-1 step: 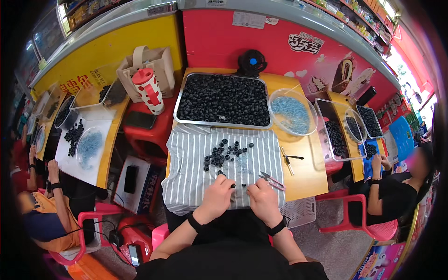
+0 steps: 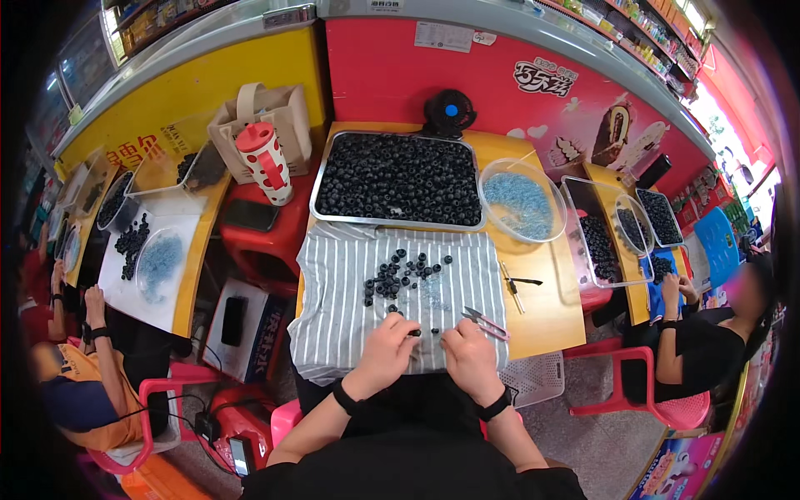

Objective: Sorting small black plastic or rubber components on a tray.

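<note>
My left hand (image 2: 386, 350) is closed, its thumb and fingertip pinching a small black round piece (image 2: 415, 332). Close to its right, my right hand (image 2: 472, 357) is also closed in a pinch; what its fingers hold, if anything, I cannot make out. A tiny dark bit (image 2: 435, 331) shows between the two hands. Both hands rest over a grey striped cloth (image 2: 333, 283). Beyond them lies a loose cluster of black round pieces (image 2: 387, 279), with a few pale blue bits (image 2: 433, 292) beside it. Thread snips (image 2: 487, 323) lie by my right hand.
A metal tray (image 2: 400, 223) full of black pieces stands behind the cloth, beside a clear tub (image 2: 564, 218) of blue bits. A small fan (image 2: 450, 110) is at the back. A thin white tool (image 2: 512, 287) lies right. Other people work at tables on both sides.
</note>
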A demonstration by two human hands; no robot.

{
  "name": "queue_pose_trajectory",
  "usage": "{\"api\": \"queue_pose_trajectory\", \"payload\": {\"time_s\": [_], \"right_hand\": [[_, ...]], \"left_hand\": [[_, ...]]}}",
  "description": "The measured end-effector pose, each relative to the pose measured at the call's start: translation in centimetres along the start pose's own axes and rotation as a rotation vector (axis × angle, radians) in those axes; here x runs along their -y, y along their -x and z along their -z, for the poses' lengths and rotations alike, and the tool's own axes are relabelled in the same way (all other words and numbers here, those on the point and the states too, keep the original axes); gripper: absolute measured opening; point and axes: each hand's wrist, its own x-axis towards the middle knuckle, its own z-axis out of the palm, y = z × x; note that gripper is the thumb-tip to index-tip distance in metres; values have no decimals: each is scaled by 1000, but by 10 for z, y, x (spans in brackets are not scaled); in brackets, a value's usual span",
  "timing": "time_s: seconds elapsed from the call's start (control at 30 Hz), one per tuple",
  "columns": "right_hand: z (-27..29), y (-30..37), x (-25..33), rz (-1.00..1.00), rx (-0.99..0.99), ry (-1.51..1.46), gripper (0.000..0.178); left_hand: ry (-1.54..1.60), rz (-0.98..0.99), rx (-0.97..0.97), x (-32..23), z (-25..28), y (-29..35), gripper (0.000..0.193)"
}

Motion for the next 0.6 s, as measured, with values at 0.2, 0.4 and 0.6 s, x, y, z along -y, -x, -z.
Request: {"api": "queue_pose_trajectory", "payload": {"time_s": [0.2, 0.4, 0.6], "right_hand": [[0, -2, -1, -5, -22, -134, 5], [33, -9, 29, -54, -6, -449, 13], [133, -50, 91, 236, 17, -1127, 16]], "left_hand": [[900, 309, 79, 1, 11, 5, 26], [1159, 419, 84, 8, 14, 9, 26], [1205, 436, 96, 26, 14, 6, 27]]}}
